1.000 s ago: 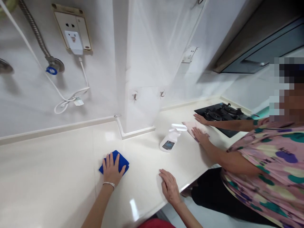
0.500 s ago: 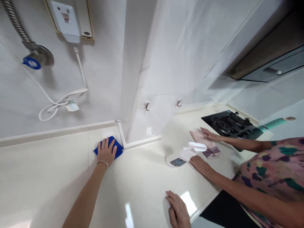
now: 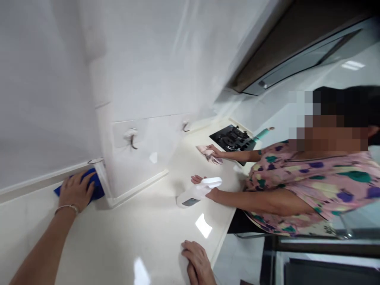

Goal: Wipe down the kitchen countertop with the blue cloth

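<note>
The left hand [image 3: 76, 190], fingers spread, presses a folded blue microfibre cloth [image 3: 96, 186] against the white skirting strip [image 3: 139, 188] at left of frame; the open right hand [image 3: 197, 261] lies flat, well apart, at bottom centre.

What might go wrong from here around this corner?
Your left hand is pushing the blue cloth into the corner, where a small metal ring might snag it. The co-worker's hand is right at the spray bottle, which could tip. Their pink cloth lies close to the black gas hob and might catch on it.
</note>
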### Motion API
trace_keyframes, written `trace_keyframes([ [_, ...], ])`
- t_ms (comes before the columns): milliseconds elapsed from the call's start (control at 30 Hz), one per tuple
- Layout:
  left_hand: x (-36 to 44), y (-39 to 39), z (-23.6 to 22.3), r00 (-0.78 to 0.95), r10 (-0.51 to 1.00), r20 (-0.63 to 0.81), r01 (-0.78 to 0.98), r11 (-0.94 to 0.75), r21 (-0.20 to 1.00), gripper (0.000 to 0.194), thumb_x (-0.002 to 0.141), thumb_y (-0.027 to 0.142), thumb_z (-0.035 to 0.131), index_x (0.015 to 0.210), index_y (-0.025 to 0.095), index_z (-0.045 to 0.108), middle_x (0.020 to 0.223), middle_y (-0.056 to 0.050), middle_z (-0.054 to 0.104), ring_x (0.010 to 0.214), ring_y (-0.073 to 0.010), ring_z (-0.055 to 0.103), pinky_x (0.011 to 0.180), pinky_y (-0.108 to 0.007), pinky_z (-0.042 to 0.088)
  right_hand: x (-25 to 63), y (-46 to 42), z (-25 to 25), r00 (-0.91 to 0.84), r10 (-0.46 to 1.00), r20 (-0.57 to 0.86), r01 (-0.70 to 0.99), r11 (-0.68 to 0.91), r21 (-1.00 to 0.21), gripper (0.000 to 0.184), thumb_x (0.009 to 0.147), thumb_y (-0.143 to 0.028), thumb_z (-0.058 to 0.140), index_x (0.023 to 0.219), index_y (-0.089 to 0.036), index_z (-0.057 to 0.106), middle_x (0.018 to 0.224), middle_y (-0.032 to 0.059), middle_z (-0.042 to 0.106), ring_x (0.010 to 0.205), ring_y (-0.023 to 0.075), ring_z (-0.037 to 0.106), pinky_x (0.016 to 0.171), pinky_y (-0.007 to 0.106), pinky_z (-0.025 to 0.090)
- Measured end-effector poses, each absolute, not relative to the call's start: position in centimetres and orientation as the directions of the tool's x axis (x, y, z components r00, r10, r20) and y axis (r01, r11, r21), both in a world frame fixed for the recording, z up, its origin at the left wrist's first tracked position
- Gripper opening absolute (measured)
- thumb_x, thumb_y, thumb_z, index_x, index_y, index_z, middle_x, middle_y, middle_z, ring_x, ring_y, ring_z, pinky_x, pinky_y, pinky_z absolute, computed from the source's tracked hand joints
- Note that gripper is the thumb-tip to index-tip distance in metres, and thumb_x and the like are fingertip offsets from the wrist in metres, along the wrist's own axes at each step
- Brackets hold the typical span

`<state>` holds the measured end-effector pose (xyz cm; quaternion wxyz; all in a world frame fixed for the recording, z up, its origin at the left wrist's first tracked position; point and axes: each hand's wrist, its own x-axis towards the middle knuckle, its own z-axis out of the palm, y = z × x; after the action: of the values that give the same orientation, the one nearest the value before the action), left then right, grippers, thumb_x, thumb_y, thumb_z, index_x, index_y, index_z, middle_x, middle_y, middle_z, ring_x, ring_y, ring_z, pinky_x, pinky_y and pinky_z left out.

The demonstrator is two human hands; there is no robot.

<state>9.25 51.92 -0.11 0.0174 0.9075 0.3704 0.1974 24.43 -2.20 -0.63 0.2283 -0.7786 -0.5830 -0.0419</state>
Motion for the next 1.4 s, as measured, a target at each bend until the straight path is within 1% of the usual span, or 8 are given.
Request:
trace_keyframes([
  [133, 9.6, 50.9, 0.3, 0.604, 0.731, 0.317, 0.728, -0.668, 0.152, 0.076, 0.091, 0.051, 0.001, 0.137, 0.02, 0.053, 0.143, -0.007, 0.053, 0.134, -0.0257, 0.043, 0.118, -0.05, 0.024, 24.6, -1.8, 0.2, 0.311, 0.873, 0.375, 0.925, -0.188, -0.33, 0.053, 0.079, -0.005, 0.04, 0.126, -0.025, 0.05, 0.129, 0.0085, 0.064, 0.126, 0.0227, 0.057, 0.106, 0.05, 0.049],
  [400, 5.1, 40.1, 0.6, 0.534, 0.8, 0.274, 0.792, -0.587, 0.167, 0.074, 0.088, 0.052, 0.003, 0.145, 0.025, 0.04, 0.156, -0.008, 0.041, 0.143, -0.0272, 0.033, 0.12, -0.049, 0.02, 24.2, -2.1, -0.1, 0.387, 0.782, 0.488, 0.884, -0.163, -0.438, 0.052, 0.077, -0.001, 0.039, 0.123, -0.024, 0.05, 0.128, 0.0079, 0.063, 0.126, 0.0204, 0.056, 0.106, 0.048, 0.048],
  [633, 2.3, 25.9, 0.8, 0.701, 0.662, 0.265, 0.661, -0.743, 0.109, 0.067, 0.09, 0.047, 0.026, 0.146, 0.014, 0.043, 0.155, -0.021, 0.037, 0.143, -0.0363, 0.034, 0.119, -0.057, 0.021, 24.2, -2.5, -1.1, 0.441, 0.687, 0.578, 0.857, -0.133, -0.498, 0.049, 0.074, -0.002, 0.042, 0.114, -0.023, 0.058, 0.119, 0.0074, 0.068, 0.119, 0.0209, 0.059, 0.1, 0.047, 0.051],
  [800, 5.3, 15.8, 0.1, 0.759, 0.555, 0.34, 0.547, -0.827, 0.129, 0.064, 0.087, 0.046, 0.038, 0.146, 0.021, 0.045, 0.155, -0.016, 0.039, 0.145, -0.0313, 0.032, 0.122, -0.054, 0.019, 24.3, -2.7, -1.6, 0.442, 0.692, 0.571, 0.852, -0.124, -0.509, 0.047, 0.072, -0.002, 0.045, 0.112, -0.023, 0.06, 0.117, 0.0074, 0.069, 0.118, 0.0203, 0.06, 0.1, 0.044, 0.05],
  [933, 7.8, 10.8, -0.5, 0.82, 0.404, 0.407, 0.391, -0.913, 0.118, 0.067, 0.085, 0.046, 0.049, 0.147, 0.023, 0.042, 0.155, -0.016, 0.04, 0.145, -0.0314, 0.031, 0.119, -0.056, 0.021, 24.5, -2.7, -1.5, 0.445, 0.674, 0.589, 0.845, -0.099, -0.525, 0.05, 0.068, 0.0, 0.046, 0.11, -0.023, 0.06, 0.118, 0.0063, 0.069, 0.118, 0.0199, 0.059, 0.101, 0.042, 0.049],
  [1167, 8.1, 8.9, -0.4, 0.843, 0.22, 0.49, 0.247, -0.969, 0.01, 0.081, 0.079, 0.062, 0.057, 0.148, 0.023, 0.04, 0.154, -0.018, 0.04, 0.142, -0.0332, 0.034, 0.12, -0.051, 0.013, 24.2, -2.7, -1.5, 0.463, 0.665, 0.585, 0.829, -0.093, -0.551, 0.055, 0.064, 0.002, 0.045, 0.11, -0.024, 0.06, 0.118, 0.0052, 0.068, 0.117, 0.0206, 0.059, 0.101, 0.043, 0.048],
  [1300, 6.2, 9.9, -1.7, 0.845, 0.176, 0.504, 0.227, -0.973, -0.039, 0.07, 0.082, 0.051, 0.056, 0.147, 0.026, 0.042, 0.152, -0.015, 0.046, 0.14, -0.0291, 0.04, 0.119, -0.048, 0.018, 24.2, -2.7, -1.8, 0.453, 0.663, 0.597, 0.839, -0.09, -0.536, 0.056, 0.063, 0.002, 0.043, 0.11, -0.024, 0.059, 0.119, 0.0054, 0.068, 0.117, 0.0207, 0.059, 0.101, 0.043, 0.049],
  [1400, 3.1, 12.0, -3.3, 0.858, 0.23, 0.458, 0.261, -0.965, -0.004, 0.061, 0.082, 0.045, 0.054, 0.141, 0.031, 0.05, 0.149, -0.011, 0.051, 0.135, -0.0275, 0.047, 0.116, -0.048, 0.027, 24.2, -2.7, -1.9, 0.442, 0.656, 0.611, 0.846, -0.078, -0.528, 0.058, 0.061, 0.002, 0.043, 0.11, -0.024, 0.058, 0.119, 0.0054, 0.068, 0.116, 0.0201, 0.06, 0.1, 0.042, 0.049],
])
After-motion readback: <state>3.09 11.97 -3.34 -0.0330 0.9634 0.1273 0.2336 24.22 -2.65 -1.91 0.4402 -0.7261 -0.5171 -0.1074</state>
